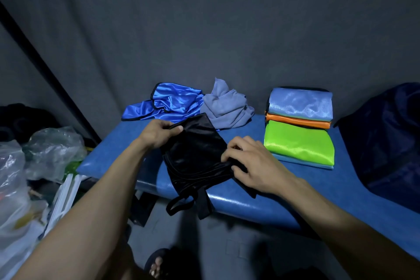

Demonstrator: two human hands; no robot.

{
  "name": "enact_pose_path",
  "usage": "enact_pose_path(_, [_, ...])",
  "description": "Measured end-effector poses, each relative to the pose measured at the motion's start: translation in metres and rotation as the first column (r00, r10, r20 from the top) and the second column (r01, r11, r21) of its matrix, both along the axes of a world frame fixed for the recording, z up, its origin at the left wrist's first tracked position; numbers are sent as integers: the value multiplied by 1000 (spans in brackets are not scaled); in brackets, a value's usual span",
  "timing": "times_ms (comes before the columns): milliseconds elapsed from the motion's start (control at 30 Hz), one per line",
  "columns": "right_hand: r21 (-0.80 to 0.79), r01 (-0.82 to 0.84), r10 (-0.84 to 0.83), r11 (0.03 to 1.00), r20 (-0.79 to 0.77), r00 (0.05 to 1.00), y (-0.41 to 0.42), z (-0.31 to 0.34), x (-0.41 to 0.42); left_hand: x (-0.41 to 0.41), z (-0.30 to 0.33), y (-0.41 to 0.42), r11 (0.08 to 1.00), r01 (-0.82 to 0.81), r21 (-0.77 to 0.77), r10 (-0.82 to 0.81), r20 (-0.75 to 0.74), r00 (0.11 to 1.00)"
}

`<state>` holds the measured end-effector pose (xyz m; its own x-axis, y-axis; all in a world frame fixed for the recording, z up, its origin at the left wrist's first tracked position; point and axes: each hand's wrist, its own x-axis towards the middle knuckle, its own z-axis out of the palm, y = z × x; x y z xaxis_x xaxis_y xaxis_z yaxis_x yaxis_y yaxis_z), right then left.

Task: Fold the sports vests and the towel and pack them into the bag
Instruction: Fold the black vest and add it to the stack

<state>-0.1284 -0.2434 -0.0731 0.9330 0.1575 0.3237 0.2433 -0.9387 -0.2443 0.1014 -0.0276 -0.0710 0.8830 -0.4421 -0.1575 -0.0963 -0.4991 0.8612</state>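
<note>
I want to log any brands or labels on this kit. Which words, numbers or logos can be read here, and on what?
None can be read.
Black vest, held by the left hand and right hand: no print shows.
Blue vest, grey towel, folded stack, dark bag: plain.

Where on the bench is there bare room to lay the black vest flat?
Bare bench lies near the front edge, between the black vest and the dark bag, in front of the folded stack. The back is crowded: the blue vest and grey towel lie bunched together.
</note>
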Motion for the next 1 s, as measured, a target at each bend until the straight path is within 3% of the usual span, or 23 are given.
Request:
enact_pose_path(133, [95,-32,38,995,-63,997,6,0,1,1,-6,3,990,-128,-65,124,-61,990])
enact_pose_path(200, [139,-19,31,990,-90,995,7,2,0,0,-8,3,983,-176,-48,176,-10,984])
enact_pose_path(267, [247,12,15,969,-107,994,7,5,-3,0,-2,6,979,-172,109,140,254,957])
enact_pose_path(333, [349,110,-60,931,-152,987,5,10,-8,-6,9,5,957,-150,248,-21,573,819])
enact_pose_path(400, [373,295,-187,880,-299,936,3,13,-16,-25,27,-4,981,-64,183,-80,682,727])
enact_pose_path(500, [311,467,-315,828,-432,845,8,11,-26,-74,47,-28,942,321,94,-312,594,742])
enact_pose_path(600, [287,507,-378,813,-403,834,17,6,-31,-104,40,-40,726,583,364,-687,387,615])
enact_pose_path(667, [409,555,-374,725,-443,815,22,0,-35,-106,30,-43,615,580,534,-775,273,570])
enact_pose_path(733, [595,603,-302,531,-532,791,26,-5,-41,-106,24,-44,614,538,578,-770,289,569])
enact_pose_path(800, [673,630,-255,387,-579,775,27,-7,-45,-107,21,-48,623,504,597,-766,336,549])
enact_pose_path(867, [675,640,-262,366,-585,767,28,-8,-47,-109,20,-50,633,496,594,-761,359,541])
enact_pose_path(1000, [632,623,-344,461,-520,782,36,-4,-48,-111,21,-49,655,528,540,-750,384,539])
